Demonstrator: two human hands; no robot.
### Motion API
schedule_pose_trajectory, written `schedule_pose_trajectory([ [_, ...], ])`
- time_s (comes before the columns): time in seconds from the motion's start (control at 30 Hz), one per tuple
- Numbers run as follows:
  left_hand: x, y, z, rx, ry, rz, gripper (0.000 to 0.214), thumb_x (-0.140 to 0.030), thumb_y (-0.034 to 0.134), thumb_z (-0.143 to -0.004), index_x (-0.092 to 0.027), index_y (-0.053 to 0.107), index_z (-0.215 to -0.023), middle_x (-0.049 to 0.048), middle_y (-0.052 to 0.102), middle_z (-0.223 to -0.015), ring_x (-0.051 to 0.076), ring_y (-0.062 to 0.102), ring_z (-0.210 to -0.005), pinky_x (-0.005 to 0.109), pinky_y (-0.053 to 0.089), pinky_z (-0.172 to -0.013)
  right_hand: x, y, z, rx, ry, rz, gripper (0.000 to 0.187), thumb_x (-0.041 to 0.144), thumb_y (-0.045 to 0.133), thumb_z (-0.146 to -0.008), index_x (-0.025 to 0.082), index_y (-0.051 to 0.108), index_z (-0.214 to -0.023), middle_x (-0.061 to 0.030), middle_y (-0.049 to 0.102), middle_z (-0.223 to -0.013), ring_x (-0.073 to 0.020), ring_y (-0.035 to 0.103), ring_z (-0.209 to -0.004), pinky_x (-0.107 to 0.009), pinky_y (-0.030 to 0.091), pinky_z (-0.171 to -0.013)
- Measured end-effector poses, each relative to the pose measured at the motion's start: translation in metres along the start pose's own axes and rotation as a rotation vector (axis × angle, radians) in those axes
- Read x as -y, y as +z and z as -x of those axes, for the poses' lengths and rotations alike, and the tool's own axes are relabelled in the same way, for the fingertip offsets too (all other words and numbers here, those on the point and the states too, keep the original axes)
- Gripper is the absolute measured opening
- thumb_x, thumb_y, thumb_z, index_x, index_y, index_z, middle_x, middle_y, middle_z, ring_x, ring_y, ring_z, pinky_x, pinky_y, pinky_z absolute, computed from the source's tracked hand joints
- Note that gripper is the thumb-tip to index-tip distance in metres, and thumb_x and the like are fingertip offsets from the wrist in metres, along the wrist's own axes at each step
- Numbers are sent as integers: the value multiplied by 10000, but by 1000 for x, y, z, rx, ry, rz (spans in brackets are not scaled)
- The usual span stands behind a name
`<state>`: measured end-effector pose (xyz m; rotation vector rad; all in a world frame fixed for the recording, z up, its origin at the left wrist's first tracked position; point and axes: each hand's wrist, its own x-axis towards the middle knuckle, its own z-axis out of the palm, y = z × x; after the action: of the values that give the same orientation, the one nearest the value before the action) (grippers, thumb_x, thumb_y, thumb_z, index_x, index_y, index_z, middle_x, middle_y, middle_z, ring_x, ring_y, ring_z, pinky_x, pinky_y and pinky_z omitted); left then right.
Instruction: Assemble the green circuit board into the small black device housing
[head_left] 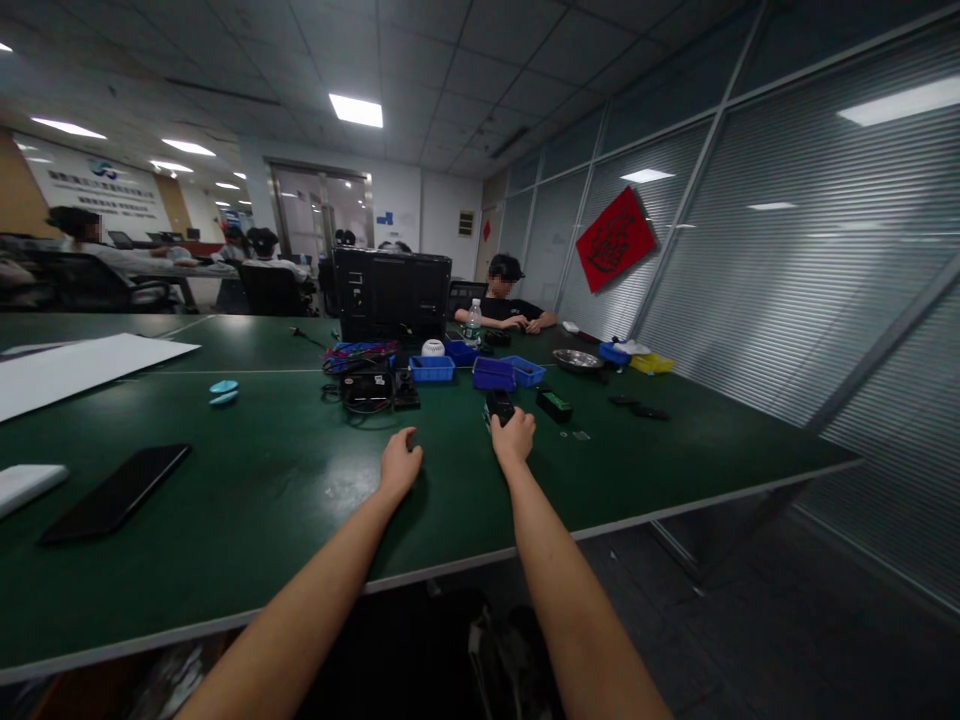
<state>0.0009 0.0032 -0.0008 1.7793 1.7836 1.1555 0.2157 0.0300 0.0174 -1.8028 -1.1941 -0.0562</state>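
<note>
My right hand point(514, 438) is closed round the near end of a small black box-shaped object point(498, 404) on the green table point(465, 490); its exact kind is too small to make out. To the left, my left hand point(401, 464) rests on the tabletop, fingers loosely bent and apart, with nothing in them. Just right of my right hand lies a black and green box point(554, 404). A small clear flat piece point(582, 436) lies nearer to me. Beyond the held object are a dark blue box point(493, 374) and a blue basket point(432, 369).
A monitor point(391, 295) stands behind tangled cables and a black power adapter point(367, 388). A water bottle point(473, 322), a white ball point(433, 348) and a metal pan point(577, 360) are farther back. A black tablet-like slab point(116, 495) lies left. Another person point(506, 300) sits across.
</note>
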Motion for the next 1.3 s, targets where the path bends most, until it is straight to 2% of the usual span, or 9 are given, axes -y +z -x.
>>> schedule_pose_trajectory([
  [0.1, -1, -1, 0, 1, 6, -4, 435, -159, 463, -713, -151, 509, -1145, 93, 571, -1082, 174, 554, -954, 288, 418, -867, 7, -8, 0, -128, -98, -115, 507, 408, 467, -767, 99, 437, -1168, -178, 469, -1093, -279, 432, -1056, -375, 344, -881],
  [0.17, 0, -1, 0, 2, 10, -1, 431, -164, 464, -715, -156, 510, -1143, 93, 571, -1083, 174, 555, -952, 288, 420, -863, 11, -10, 3, -84, -170, -216, 509, 415, 427, -795, 104, 420, -1198, -161, 492, -1102, -243, 468, -1027, -339, 356, -873],
  [0.3, 1, 1, 0, -8, 16, 9, 455, -166, 475, -704, -145, 496, -1158, 98, 575, -1079, 175, 558, -952, 287, 420, -861, 16, -1, 11, 214, -274, -361, 404, 402, 407, -810, 157, 518, -1111, -89, 599, -981, -187, 550, -880, -276, 399, -791],
  [0.5, 0, 2, 1, -20, 28, 43, 554, -155, 496, -686, -163, 426, -1235, 87, 555, -1151, 170, 560, -960, 285, 425, -862, 17, 11, 21, 616, -312, -337, 416, 440, 329, -842, 180, 588, -647, 0, 564, -557, -141, 527, -537, -227, 381, -543],
  [0.63, -2, 1, 3, 1, 49, 45, 552, -152, 499, -689, -167, 434, -1236, 82, 550, -1170, 172, 557, -978, 283, 422, -872, 16, 8, 20, 515, -315, -218, 460, 462, 337, -847, 187, 576, -566, -23, 582, -580, -155, 544, -615, -225, 358, -578],
  [0.83, -2, 1, 3, 21, 75, 16, 543, -185, 503, -724, -173, 415, -1260, 74, 557, -1177, 179, 551, -1010, 302, 419, -894, 20, -3, 16, 327, -368, -148, 402, 427, 298, -871, 203, 626, -809, -41, 614, -869, -157, 529, -840, -226, 357, -713],
  [1.0, -3, 2, 5, 88, 261, -42, 500, -273, 504, -766, -221, 435, -1258, 41, 470, -1293, 189, 433, -1176, 323, 336, -997, 9, -8, 6, 48, -152, 68, 329, 393, 442, -804, 185, 577, -1019, -98, 537, -1027, -224, 444, -970, -291, 345, -786],
  [1.13, -2, 3, 5, 125, 283, -70, 417, -274, 485, -776, -233, 510, -1190, 29, 455, -1306, 187, 436, -1175, 330, 327, -1009, 0, -3, 3, 185, -97, 205, 458, 383, 600, -695, 199, 532, -1109, -113, 491, -1050, -246, 436, -983, -315, 350, -798],
  [1.3, 1, 5, 4, 89, 280, -32, 414, -160, 502, -725, -217, 552, -1132, 26, 516, -1240, 166, 466, -1141, 309, 334, -1009, -1, 2, 3, 245, -66, 230, 348, 255, 583, -695, 202, 575, -1040, -108, 471, -1064, -226, 473, -967, -288, 374, -784],
])
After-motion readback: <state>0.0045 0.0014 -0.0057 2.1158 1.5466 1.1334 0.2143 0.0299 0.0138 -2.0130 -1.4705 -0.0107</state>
